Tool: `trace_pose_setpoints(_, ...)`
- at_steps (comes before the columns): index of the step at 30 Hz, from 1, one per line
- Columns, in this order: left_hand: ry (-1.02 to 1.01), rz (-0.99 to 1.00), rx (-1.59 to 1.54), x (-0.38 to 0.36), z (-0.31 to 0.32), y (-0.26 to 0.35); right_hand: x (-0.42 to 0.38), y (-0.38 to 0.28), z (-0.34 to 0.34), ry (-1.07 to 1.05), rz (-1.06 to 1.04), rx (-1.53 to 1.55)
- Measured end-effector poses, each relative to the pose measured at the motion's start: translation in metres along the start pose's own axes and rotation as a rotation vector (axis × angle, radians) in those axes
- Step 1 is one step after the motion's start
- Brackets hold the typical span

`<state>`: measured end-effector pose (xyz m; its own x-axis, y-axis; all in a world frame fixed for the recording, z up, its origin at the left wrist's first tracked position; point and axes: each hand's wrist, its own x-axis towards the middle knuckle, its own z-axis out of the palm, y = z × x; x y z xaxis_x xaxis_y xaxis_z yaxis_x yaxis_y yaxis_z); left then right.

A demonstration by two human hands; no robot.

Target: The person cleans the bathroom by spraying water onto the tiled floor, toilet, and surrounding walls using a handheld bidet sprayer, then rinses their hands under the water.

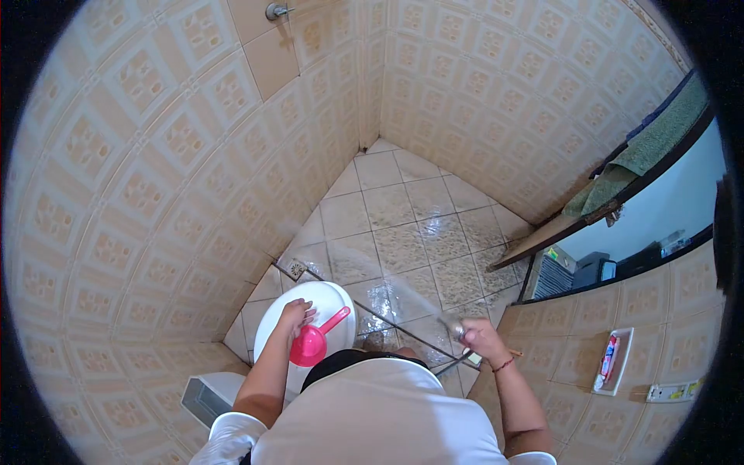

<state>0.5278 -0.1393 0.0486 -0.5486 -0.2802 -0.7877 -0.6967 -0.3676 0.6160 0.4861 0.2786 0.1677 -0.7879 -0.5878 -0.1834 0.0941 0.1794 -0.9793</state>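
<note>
My right hand (482, 342) is closed around a spray head (457, 328), and a jet of water fans from it up and left across the wet tiled floor (411, 232). A thin bracelet circles that wrist. On the left, my left hand (297, 316) is over the white toilet lid (329, 296) with its fingers stretched out. Right beside those fingers lies a pink dipper (310, 346), its handle pointing up and right. The hand partly overlaps the dipper's edge in this view.
A floor drain (296, 269) lies by the left wall, near a dark strip crossing the floor. To the right, a green towel (659, 132) hangs over the door beside a doorway. A wall tray (614, 360) holds small items. A tap (277, 12) juts from the far left wall.
</note>
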Motion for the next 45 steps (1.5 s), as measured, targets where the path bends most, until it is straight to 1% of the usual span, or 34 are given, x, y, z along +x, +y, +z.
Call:
trace_pose_setpoints(1,0.003,-0.006,-0.003,0.000,-0.001,0.000,0.001,0.005,-0.002,0.084,0.014,0.006)
trace_pose_setpoints(2,0.005,-0.013,-0.004,0.000,-0.002,0.000,0.001,0.009,-0.003,0.086,0.014,0.008)
trace_pose_setpoints(5,0.006,-0.015,-0.008,0.002,0.000,0.001,0.001,0.004,-0.005,0.320,-0.024,0.043)
trace_pose_setpoints(6,0.005,-0.016,-0.011,0.003,0.002,0.001,-0.002,0.007,-0.005,0.326,-0.019,0.043)
trace_pose_setpoints(9,-0.022,-0.026,0.008,0.005,0.012,0.004,-0.020,0.025,-0.003,0.170,0.115,0.033)
trace_pose_setpoints(10,-0.031,-0.028,0.015,0.007,0.015,0.006,-0.026,0.028,-0.003,0.181,0.116,0.033)
trace_pose_setpoints(13,-0.058,-0.028,0.018,0.011,0.027,0.008,-0.046,0.040,-0.001,0.367,0.191,-0.018)
trace_pose_setpoints(14,-0.069,-0.027,0.017,0.013,0.031,0.009,-0.053,0.045,-0.001,0.379,0.195,-0.017)
trace_pose_setpoints(17,-0.096,-0.029,0.043,0.024,0.038,0.009,-0.068,0.063,-0.002,0.723,0.136,-0.023)
trace_pose_setpoints(18,-0.104,-0.027,0.052,0.025,0.041,0.011,-0.072,0.067,0.000,0.734,0.138,-0.022)
trace_pose_setpoints(21,-0.129,-0.033,0.076,0.027,0.051,0.015,-0.083,0.076,0.008,0.556,0.105,-0.063)
trace_pose_setpoints(26,-0.197,-0.028,0.108,0.034,0.060,0.017,-0.077,0.071,0.013,0.670,0.165,0.027)
trace_pose_setpoints(29,-0.203,-0.021,0.120,0.037,0.062,0.017,-0.068,0.080,0.009,0.617,0.043,0.000)
trace_pose_setpoints(30,-0.205,-0.019,0.127,0.036,0.062,0.017,-0.063,0.073,0.010,0.617,0.042,0.001)
trace_pose_setpoints(33,-0.201,-0.009,0.122,0.032,0.062,0.020,-0.044,0.049,0.013,0.512,-0.006,-0.055)
trace_pose_setpoints(36,-0.193,-0.007,0.107,0.033,0.054,0.017,-0.026,0.031,0.009,0.543,0.020,-0.039)
trace_pose_setpoints(38,-0.193,-0.007,0.101,0.032,0.047,0.016,-0.020,0.031,0.009,0.554,0.032,-0.030)
trace_pose_setpoints(41,-0.152,-0.009,0.072,0.023,0.042,0.015,-0.011,0.039,0.009,0.362,0.067,0.021)
trace_pose_setpoints(42,-0.131,-0.012,0.058,0.020,0.040,0.015,-0.009,0.040,0.008,0.354,0.066,0.018)
trace_pose_setpoints(45,-0.121,-0.017,0.041,0.014,0.033,0.014,0.000,0.038,0.009,0.448,0.070,-0.015)
